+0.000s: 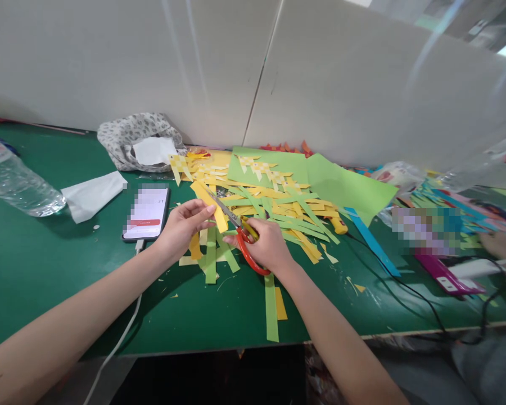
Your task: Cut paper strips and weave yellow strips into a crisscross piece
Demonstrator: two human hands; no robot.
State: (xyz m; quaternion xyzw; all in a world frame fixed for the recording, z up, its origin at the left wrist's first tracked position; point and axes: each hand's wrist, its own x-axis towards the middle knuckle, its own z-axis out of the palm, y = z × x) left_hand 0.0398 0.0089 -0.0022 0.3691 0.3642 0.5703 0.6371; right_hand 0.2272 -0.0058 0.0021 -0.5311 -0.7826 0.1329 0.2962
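My left hand pinches a yellow paper strip between thumb and fingers, holding it above the green table. In my right hand is a pair of scissors with red handles. Its metal blades point up and left and lie along the strip; whether they are cutting it I cannot tell. Under and behind both hands spreads a loose heap of green and yellow paper strips. Woven yellow paper fish shapes lie at the back, partly on a light green sheet.
Left of my hands lies a phone with a white cable. Further left are a white paper piece and a water bottle. A patterned cloth bag rests against the wall. Rightward are a magenta power strip and another person's hand.
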